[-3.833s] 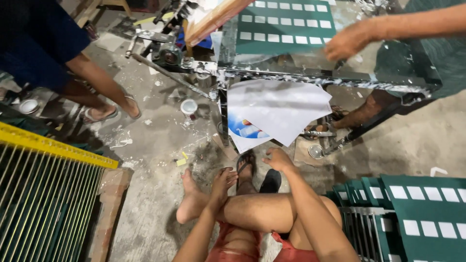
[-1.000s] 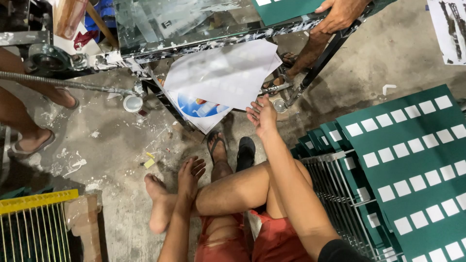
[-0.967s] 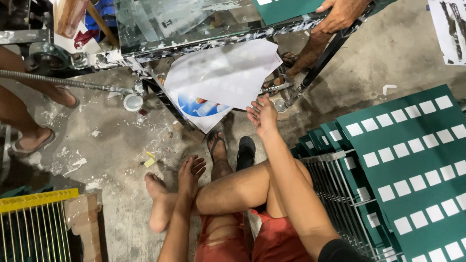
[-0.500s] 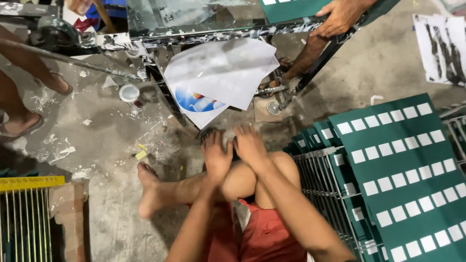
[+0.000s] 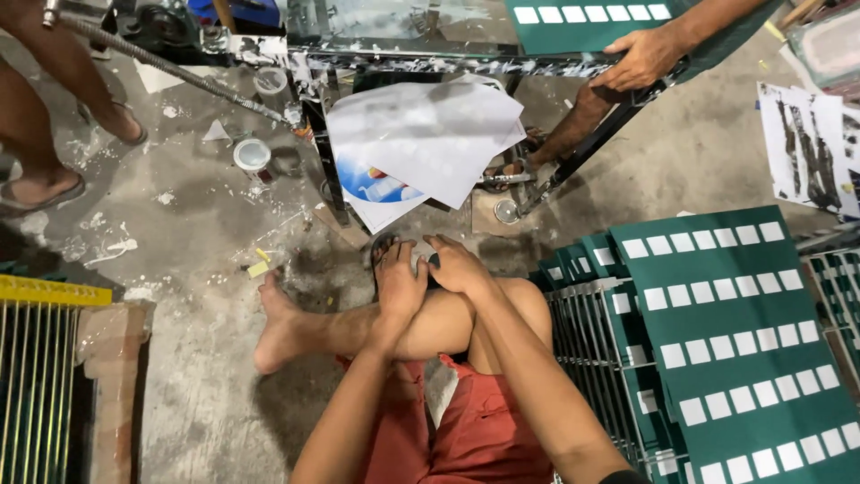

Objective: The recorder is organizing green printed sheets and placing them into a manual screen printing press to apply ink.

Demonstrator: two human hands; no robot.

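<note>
Beyond both hands (image 5: 430, 278), white sheets (image 5: 430, 143), green panels (image 5: 735, 332).

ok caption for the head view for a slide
Seated person's left hand and right hand rest on a raised knee, below white sheets and beside stacked green panels.

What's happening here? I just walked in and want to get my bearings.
A person sits on the concrete floor, left hand and right hand resting empty on a raised knee. White sheets hang from the glass-topped table, where another person's hand grips the edge. Green printed sheets are stacked at the right.
</note>
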